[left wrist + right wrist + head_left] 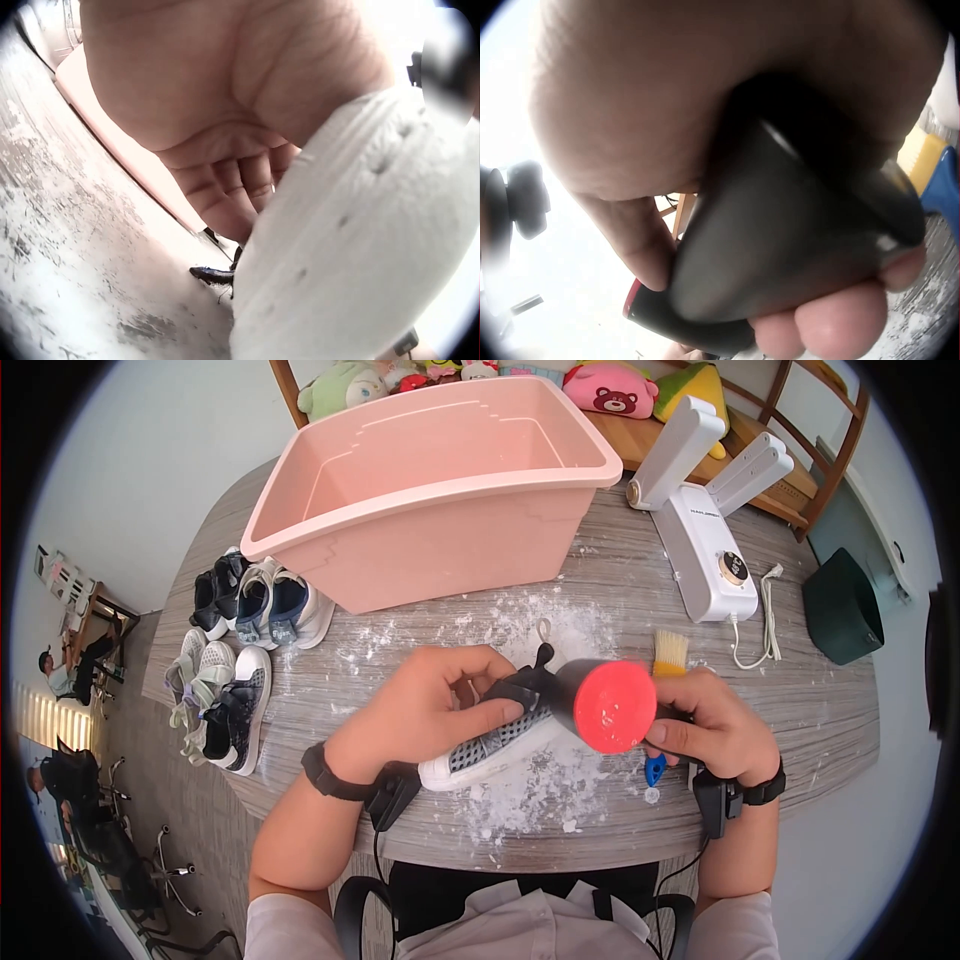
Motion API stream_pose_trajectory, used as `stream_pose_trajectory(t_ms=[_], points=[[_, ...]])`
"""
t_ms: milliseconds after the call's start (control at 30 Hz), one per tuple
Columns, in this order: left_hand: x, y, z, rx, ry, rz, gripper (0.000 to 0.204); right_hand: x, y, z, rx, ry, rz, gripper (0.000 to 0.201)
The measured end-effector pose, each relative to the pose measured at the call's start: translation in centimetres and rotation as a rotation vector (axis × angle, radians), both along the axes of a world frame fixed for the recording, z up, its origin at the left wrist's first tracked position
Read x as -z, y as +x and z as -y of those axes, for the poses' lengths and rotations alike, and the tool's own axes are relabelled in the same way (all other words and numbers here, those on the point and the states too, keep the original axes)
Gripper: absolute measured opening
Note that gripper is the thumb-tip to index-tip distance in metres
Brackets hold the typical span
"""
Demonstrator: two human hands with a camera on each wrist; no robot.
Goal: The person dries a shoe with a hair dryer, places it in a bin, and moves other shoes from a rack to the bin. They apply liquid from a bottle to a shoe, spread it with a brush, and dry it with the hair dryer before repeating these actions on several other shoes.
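Observation:
My left hand grips a small sneaker with a dark perforated upper and a white sole. Its fingers and thumb pinch the dark strap near the opening. In the left wrist view the white sole fills the right side. My right hand holds a black handheld device with a round red end, which faces up toward the head camera and overlaps the shoe's heel side. The right wrist view shows fingers wrapped round its smooth black handle. A brush with yellow bristles and a blue handle lies beneath the right hand.
White powder is scattered over the wood-grain table. Several small shoes stand at the left. A large pink bin stands behind, with a white shoe dryer at the back right and a dark green bin beyond.

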State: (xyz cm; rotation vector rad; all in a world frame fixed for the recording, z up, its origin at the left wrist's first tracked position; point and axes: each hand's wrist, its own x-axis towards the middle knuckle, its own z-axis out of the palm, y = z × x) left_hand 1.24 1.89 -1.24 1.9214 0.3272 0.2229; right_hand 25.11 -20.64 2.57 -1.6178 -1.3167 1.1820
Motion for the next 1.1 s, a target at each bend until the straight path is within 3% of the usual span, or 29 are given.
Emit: stream_pose_trajectory(t_ms=[100, 167, 267, 367, 533, 600, 733, 833, 900, 967, 1100], points=[[0.2, 0.1, 0.3, -0.019, -0.047, 0.023, 0.019, -0.2, -0.6, -0.2, -0.065, -0.032, 0.053, 0.035], [0.2, 0.2, 0.6, -0.034, -0.047, 0.032, 0.018, 0.3, -1.3, -0.8, -0.143, 0.119, 0.034, 0.032], [0.4, 0.2, 0.9, -0.083, -0.066, 0.035, 0.016, 0.1, -1.2, -0.7, -0.176, 0.074, 0.058, 0.029], [0.7, 0.2, 0.8, -0.104, -0.136, 0.022, 0.016, -0.1, -1.0, -0.3, -0.044, -0.047, 0.001, 0.03], [0.0, -0.4, -0.3, -0.013, -0.248, 0.045, 0.021, -0.1, -0.4, -0.2, -0.115, -0.051, -0.033, 0.033], [-0.2, -0.8, -0.9, 0.098, -0.161, 0.1, 0.022, -0.1, -0.6, -0.2, -0.155, -0.029, -0.048, 0.034], [-1.1, -1.0, -1.1, 0.105, 0.032, 0.1, 0.017, 0.3, -0.8, -0.3, -0.177, -0.005, -0.094, 0.035], [-1.4, -0.7, -0.8, 0.131, 0.201, 0.196, 0.016, 0.3, -0.9, -0.5, -0.194, 0.025, -0.111, 0.035], [-1.7, -0.4, -0.4, 0.073, 0.449, 0.358, 0.016, 0.3, -1.1, -0.4, -0.2, 0.027, -0.108, 0.035], [-1.1, -0.3, -0.7, 0.084, 0.471, 0.351, 0.017, -0.1, -1.1, -0.3, -0.101, -0.084, -0.08, 0.034], [-1.2, -0.3, -0.3, 0.05, 0.555, 0.322, 0.02, -0.2, -0.9, -0.4, -0.101, -0.113, -0.101, 0.033]])
